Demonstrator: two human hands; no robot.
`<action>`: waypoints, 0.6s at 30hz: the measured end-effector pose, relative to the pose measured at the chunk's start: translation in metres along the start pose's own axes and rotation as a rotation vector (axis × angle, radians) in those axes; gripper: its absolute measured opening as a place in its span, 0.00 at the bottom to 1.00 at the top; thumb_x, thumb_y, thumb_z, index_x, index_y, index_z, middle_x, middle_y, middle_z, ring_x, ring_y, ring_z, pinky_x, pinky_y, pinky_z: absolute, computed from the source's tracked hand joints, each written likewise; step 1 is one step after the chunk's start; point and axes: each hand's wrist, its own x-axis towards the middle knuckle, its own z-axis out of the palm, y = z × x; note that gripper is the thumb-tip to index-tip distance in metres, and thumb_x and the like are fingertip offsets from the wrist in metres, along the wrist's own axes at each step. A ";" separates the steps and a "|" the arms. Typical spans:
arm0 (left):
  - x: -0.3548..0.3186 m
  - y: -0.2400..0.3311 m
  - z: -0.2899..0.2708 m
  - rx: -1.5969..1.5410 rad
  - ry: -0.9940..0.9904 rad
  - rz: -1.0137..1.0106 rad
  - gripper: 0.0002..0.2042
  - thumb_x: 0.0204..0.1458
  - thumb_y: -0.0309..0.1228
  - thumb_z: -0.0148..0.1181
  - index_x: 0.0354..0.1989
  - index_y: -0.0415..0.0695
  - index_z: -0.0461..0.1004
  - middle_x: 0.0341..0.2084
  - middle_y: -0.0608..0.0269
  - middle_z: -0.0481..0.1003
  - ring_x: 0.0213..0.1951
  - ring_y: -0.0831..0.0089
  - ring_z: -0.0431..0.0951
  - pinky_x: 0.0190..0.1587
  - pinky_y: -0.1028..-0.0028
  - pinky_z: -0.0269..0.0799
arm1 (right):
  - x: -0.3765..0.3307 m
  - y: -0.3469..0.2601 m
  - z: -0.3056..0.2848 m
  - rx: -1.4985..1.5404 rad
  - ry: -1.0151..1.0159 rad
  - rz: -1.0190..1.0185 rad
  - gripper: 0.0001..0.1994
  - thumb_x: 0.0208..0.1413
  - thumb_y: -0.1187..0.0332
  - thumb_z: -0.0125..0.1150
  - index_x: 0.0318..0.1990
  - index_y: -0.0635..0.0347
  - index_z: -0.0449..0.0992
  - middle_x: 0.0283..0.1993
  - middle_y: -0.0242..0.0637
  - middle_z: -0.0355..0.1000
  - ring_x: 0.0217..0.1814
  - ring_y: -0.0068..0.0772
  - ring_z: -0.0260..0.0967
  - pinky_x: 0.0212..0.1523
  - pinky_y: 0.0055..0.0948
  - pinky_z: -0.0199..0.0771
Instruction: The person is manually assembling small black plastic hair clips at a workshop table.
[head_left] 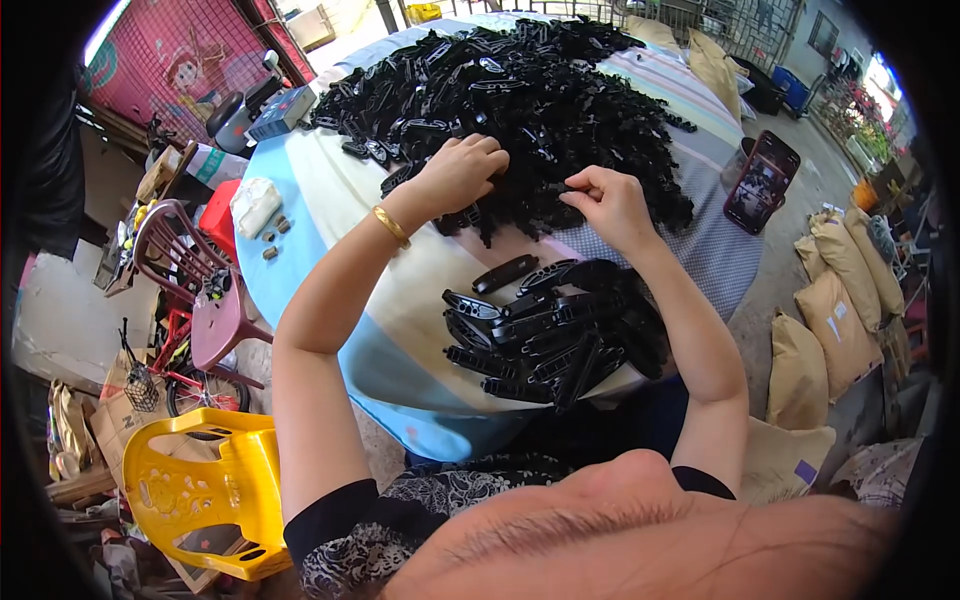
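Note:
A large heap of slim black plastic parts (pixel 520 90) covers the far half of the cloth-covered table (pixel 330 210). My left hand (pixel 460 172), below a gold bangle (pixel 391 227), reaches to the heap's near edge with fingers bent. What its fingertips hold is lost against the black parts. To its right, my right hand (pixel 612 207) is closed in a pinch, thumb against forefinger, at the heap's near right side. Whatever sits in that pinch is too small and dark to name. Closer to me lies a smaller pile of long black plastic pieces (pixel 555 325), between my forearms.
A phone (pixel 762 180) stands propped at the table's right edge. A white bundle (pixel 256 207) and several small brown pieces (pixel 270 252) lie at the left. Beside the table are a yellow chair (pixel 205 490), a pink chair (pixel 215 310) and several tan sacks (pixel 838 335).

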 end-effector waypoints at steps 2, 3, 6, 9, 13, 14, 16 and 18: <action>-0.002 0.003 0.001 -0.150 0.012 -0.031 0.14 0.43 0.27 0.60 0.40 0.44 0.68 0.34 0.59 0.71 0.43 0.61 0.72 0.46 0.66 0.66 | 0.001 0.002 0.003 0.019 0.059 -0.107 0.07 0.44 0.75 0.65 0.33 0.63 0.78 0.28 0.39 0.74 0.23 0.30 0.70 0.25 0.24 0.69; -0.003 0.009 0.002 -0.251 0.103 -0.062 0.13 0.44 0.28 0.60 0.39 0.44 0.68 0.33 0.58 0.71 0.40 0.60 0.73 0.42 0.65 0.68 | 0.001 0.001 0.003 0.023 0.059 -0.110 0.07 0.44 0.75 0.65 0.33 0.63 0.78 0.28 0.39 0.74 0.23 0.30 0.70 0.25 0.24 0.69; -0.008 0.034 0.004 -0.602 0.328 -0.108 0.13 0.42 0.28 0.61 0.38 0.42 0.71 0.32 0.56 0.71 0.34 0.59 0.75 0.38 0.68 0.72 | -0.001 -0.016 0.004 0.168 0.176 -0.260 0.07 0.45 0.78 0.64 0.34 0.63 0.78 0.29 0.36 0.74 0.22 0.24 0.67 0.23 0.19 0.66; -0.009 0.049 0.008 -1.014 0.269 -0.267 0.14 0.43 0.27 0.66 0.38 0.40 0.73 0.29 0.63 0.75 0.29 0.76 0.75 0.34 0.77 0.71 | -0.005 -0.024 0.002 0.145 0.140 -0.302 0.07 0.45 0.78 0.65 0.34 0.62 0.78 0.29 0.36 0.74 0.23 0.24 0.68 0.23 0.19 0.66; -0.011 0.051 0.012 -1.522 0.166 -0.417 0.14 0.45 0.24 0.66 0.40 0.39 0.72 0.27 0.66 0.75 0.26 0.82 0.74 0.31 0.82 0.70 | -0.006 -0.026 0.003 0.131 0.130 -0.380 0.07 0.43 0.80 0.65 0.33 0.62 0.78 0.29 0.37 0.74 0.26 0.26 0.71 0.25 0.20 0.70; -0.012 0.051 0.014 -1.594 0.169 -0.411 0.14 0.46 0.25 0.66 0.41 0.39 0.72 0.27 0.66 0.75 0.26 0.81 0.75 0.31 0.82 0.71 | -0.006 -0.028 0.003 0.129 0.131 -0.391 0.07 0.43 0.80 0.65 0.31 0.63 0.77 0.29 0.38 0.74 0.27 0.28 0.73 0.27 0.20 0.72; -0.014 0.051 0.018 -1.648 0.169 -0.427 0.15 0.43 0.26 0.68 0.40 0.40 0.74 0.27 0.67 0.76 0.26 0.83 0.74 0.31 0.83 0.71 | -0.006 -0.029 0.004 0.144 0.134 -0.402 0.06 0.43 0.80 0.65 0.31 0.64 0.77 0.29 0.38 0.74 0.28 0.29 0.73 0.27 0.21 0.72; -0.015 0.052 0.018 -1.685 0.157 -0.452 0.15 0.43 0.26 0.68 0.41 0.39 0.74 0.29 0.65 0.77 0.28 0.81 0.76 0.33 0.82 0.72 | -0.005 -0.030 0.005 0.154 0.139 -0.410 0.06 0.43 0.80 0.65 0.31 0.64 0.77 0.30 0.38 0.74 0.28 0.29 0.73 0.27 0.21 0.72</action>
